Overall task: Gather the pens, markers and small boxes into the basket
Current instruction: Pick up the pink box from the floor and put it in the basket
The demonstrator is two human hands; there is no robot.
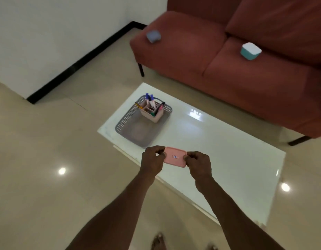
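Both hands hold one pink box (175, 157) up over the near edge of the bench (219, 145). The left hand (152, 160) pinches the box's left end w/ thumb & fingers closed on it. The right hand (198, 164) pinches the right end the same way. The box is flat, w/ round corners & a small sticker in the middle. It is off the bench, in the air, just in front of the basket (130, 127).

The basket is grey w/ little holes in its sides. It sits on the left part of the white bench. Inside it, at the far end, stands a pink holder (153, 113). Pens & markers (150, 100) stick up out of the holder: two w/ blue caps, some dark ones, one green. The near part of the basket looks bare, but it's blurry so can't tell for sure.

Past the bench is a red sofa (246, 73). Two more small boxes are on its seat, well apart. A grey-blue box (153, 36) is near the left end. A teal box (250, 51) w/ a white top is more to the right. Both are far from the basket.

The floor (48, 150) is shiny tan tile. Bare feet (158, 240) show at the bottom.
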